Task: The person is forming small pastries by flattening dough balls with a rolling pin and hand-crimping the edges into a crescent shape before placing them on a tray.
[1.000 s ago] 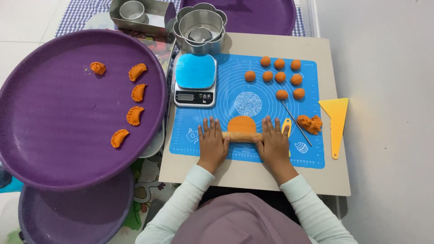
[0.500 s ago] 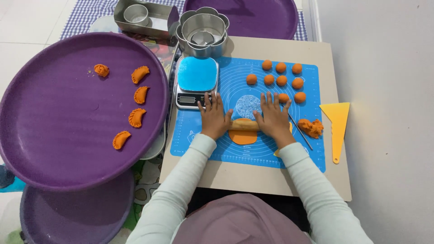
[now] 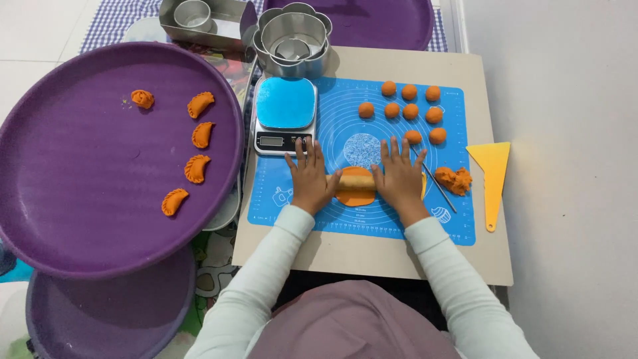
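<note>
Here both hands lie flat, fingers spread: left hand (image 3: 311, 181) and right hand (image 3: 401, 178) press a rolling pin (image 3: 357, 179), mostly hidden beneath their palms, over the orange dough disc (image 3: 355, 195) on the blue mat (image 3: 399, 223); beyond sit dough balls (image 3: 410, 112).

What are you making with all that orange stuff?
A person is rolling out a piece of orange dough on a blue mat. The left hand and the right hand press flat on the two ends of a rolling pin lying across the dough. Eight small dough balls wait on the mat beside a kitchen scale. Five folded orange pastries sit on the big purple tray to the left.
</note>
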